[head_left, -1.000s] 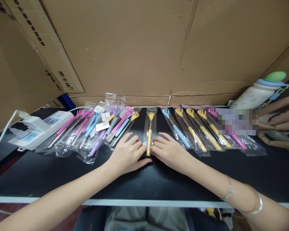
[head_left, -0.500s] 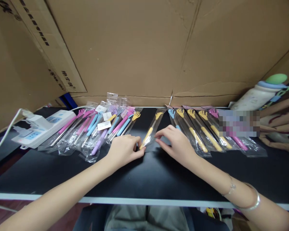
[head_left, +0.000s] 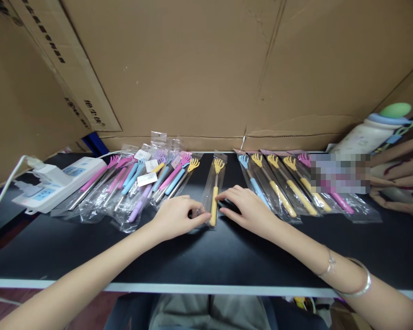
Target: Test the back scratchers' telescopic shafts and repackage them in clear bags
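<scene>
A yellow back scratcher in a clear plastic sleeve (head_left: pixel 214 188) lies nearly upright on the black table (head_left: pixel 206 256), claw end away from me. My left hand (head_left: pixel 177 216) pinches the sleeve's lower left edge with curled fingers. My right hand (head_left: pixel 248 207) presses its fingertips on the sleeve's lower right side, fingers bent. A loose heap of bagged scratchers (head_left: pixel 141 183) in pink, blue, purple and yellow lies to the left. A neat row of bagged scratchers (head_left: pixel 282 188) lies to the right.
A white power strip (head_left: pixel 58 183) with a plug and cable sits at the far left. Cardboard sheets (head_left: pixel 206 68) wall off the back. A pale bottle with a green cap (head_left: pixel 371 130) lies at the back right, beside a patterned cloth (head_left: pixel 402 178).
The bagged yellow scratcher, tilted to the right half a second ago, now stands nearly straight again. Both hands have stayed at its lower end, shifting slightly with it.
</scene>
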Demonstrator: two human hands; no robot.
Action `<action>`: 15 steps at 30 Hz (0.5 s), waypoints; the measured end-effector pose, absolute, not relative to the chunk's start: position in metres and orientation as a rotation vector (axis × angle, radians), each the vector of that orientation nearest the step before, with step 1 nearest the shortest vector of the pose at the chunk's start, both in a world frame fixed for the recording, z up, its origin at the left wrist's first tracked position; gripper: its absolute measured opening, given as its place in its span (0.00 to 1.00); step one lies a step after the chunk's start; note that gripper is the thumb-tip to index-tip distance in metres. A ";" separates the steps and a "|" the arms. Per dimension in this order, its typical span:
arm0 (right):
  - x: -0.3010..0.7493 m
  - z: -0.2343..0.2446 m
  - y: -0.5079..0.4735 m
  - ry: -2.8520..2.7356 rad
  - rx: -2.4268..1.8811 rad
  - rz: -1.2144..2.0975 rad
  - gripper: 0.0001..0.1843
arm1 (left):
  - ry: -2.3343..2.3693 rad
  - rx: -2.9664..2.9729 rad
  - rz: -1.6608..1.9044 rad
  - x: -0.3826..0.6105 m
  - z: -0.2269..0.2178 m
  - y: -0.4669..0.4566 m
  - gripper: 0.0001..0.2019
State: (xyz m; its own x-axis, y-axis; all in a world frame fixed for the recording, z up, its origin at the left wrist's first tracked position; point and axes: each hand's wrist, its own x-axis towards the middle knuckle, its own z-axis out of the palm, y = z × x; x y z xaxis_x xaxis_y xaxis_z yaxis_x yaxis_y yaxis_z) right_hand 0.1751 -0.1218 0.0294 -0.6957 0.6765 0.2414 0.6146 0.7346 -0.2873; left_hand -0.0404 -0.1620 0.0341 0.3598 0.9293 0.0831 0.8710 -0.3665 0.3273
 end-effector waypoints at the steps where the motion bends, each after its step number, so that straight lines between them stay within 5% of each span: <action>1: 0.176 0.030 -0.122 -2.626 -0.989 0.238 0.11 | 1.626 2.439 0.361 -0.041 0.035 -0.162 0.20; 5: 0.177 0.031 -0.123 -2.679 -0.940 0.142 0.12 | 1.667 2.540 0.281 -0.048 0.037 -0.161 0.26; 15: 0.180 0.030 -0.121 -2.692 -0.899 0.110 0.11 | 1.382 2.819 0.487 -0.052 0.029 -0.157 0.19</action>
